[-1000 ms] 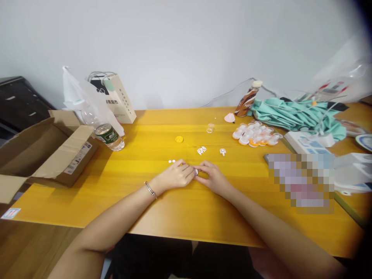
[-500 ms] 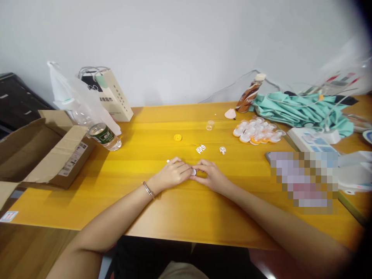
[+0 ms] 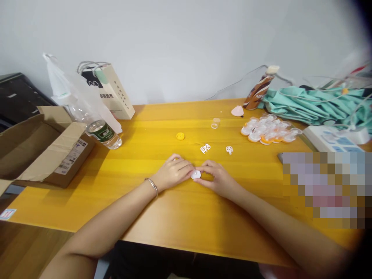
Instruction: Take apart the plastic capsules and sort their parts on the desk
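Pinching small white disc (image 3: 195, 175) between left hand (image 3: 175, 173) and right hand (image 3: 220, 179), over tabletop (image 3: 168, 224). Noting yellow round piece (image 3: 180, 136) well beyond left hand, white openwork pieces (image 3: 229, 148) closer in, beyond right hand.

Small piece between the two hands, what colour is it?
The small piece looks white, best in the head view.

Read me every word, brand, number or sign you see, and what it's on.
"NES", start of a word: brown bottle
"怡", next character unclear: water bottle's green label
"超市", preceding characters unclear: paper bag; its side text is too small
Too small or blurred: box label, table sticker
No readable text: held white piece
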Motion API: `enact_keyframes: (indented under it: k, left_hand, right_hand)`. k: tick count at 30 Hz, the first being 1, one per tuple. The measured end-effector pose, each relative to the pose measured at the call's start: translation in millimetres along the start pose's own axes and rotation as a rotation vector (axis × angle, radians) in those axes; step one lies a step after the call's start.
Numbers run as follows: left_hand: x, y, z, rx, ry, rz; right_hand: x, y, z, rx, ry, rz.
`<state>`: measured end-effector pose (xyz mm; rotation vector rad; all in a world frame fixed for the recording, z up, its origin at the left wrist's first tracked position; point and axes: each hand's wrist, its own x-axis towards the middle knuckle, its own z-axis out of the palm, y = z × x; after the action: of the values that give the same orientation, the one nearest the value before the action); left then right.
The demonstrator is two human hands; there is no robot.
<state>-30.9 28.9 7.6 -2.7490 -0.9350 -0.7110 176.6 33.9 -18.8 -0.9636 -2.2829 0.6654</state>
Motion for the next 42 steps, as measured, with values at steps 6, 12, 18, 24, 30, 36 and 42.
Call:
enact_keyframes:
  k: [6, 12, 18, 24, 30, 36, 42]
  left_hand:
    - [-29.1, -56.5, -39.1, 0.243, -0.058, -0.19]
    - [-45.3, -80.3, -52.0, 0.455, -0.331, -0.239]
    - [-45.7, -79.8, -61.1, 0.231, -0.327, -0.312]
    - [-36.5, -60.0, -54.7, 0.002, -0.12, -0.367]
    - [-3.0, -6.1, -23.9, -0.223, -0.198, -0.176]
    - [6.6, 4.9, -4.7, -0.381, -0.212, -0.183]
    - [2.7, 6.6, 5.2, -0.434, -0.121, -0.219]
  right_hand:
    - [-1.3, -0.1, -0.4, 0.003, 0.009, 0.025]
    - [-1.3, -1.2, -1.4, 0.009, -0.005, 0.035]
    - [-0.4, -3.3, -2.7, 0.019, -0.013, 0.046]
    - [-1.2, -1.4, -1.8, -0.002, -0.01, 0.029]
    - [-1.0, 0.4, -0.5, -0.023, -0.012, 0.017]
    - [0.1, 1.3, -0.2, -0.028, -0.01, 0.003]
    - [0.1, 1.5, -0.3, -0.039, -0.004, 0.009]
